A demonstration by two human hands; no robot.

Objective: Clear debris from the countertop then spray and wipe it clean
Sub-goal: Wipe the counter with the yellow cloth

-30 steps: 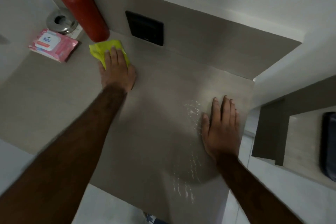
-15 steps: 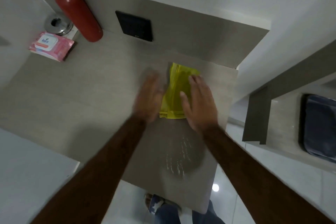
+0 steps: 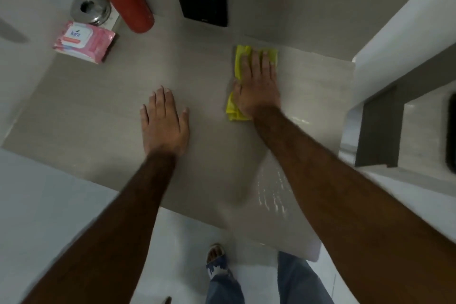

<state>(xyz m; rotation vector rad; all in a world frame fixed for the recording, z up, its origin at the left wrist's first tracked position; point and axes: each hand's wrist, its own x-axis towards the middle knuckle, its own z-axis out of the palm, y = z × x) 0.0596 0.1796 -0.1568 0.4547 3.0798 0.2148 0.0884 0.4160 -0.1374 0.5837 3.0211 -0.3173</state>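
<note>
Pressing flat, the right hand (image 3: 257, 86) now pins the folded yellow cleaning cloth (image 3: 238, 61) to the grey stone-look countertop (image 3: 98, 111) just below the black wall panel (image 3: 200, 6) — a second ago it was held by the left hand (image 3: 164, 122), which is now laid open and empty left of the cloth. Wiping is judged underway — wet streaks (image 3: 271, 192) remain nearer the front edge.
</note>
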